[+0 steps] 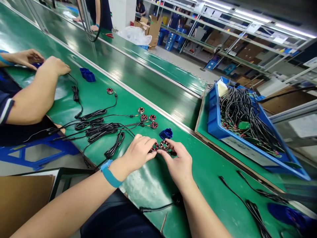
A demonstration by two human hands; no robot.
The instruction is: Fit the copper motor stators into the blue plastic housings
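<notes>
My left hand (140, 150), with a blue wristband, pinches a small round part with red spots (155, 146) at its fingertips. Right beside it, my right hand (178, 162) grips another small round part with copper-coloured spots (164, 145) between thumb and fingers. The two parts are side by side, and fingers hide some of each. Just beyond them sits a blue plastic housing (165, 133). Several similar round parts (152, 117) on black cables lie up and to the left. Under my right forearm a black cable with a connector (146, 209) runs across the green table (208, 195).
Bundled black cables (104, 130) spread left of my hands. A co-worker's hands (53, 66) work at the far left, near another blue housing (87, 75). A blue bin (247, 140) of cables and green boards stands right. More cables (255, 215) lie at lower right.
</notes>
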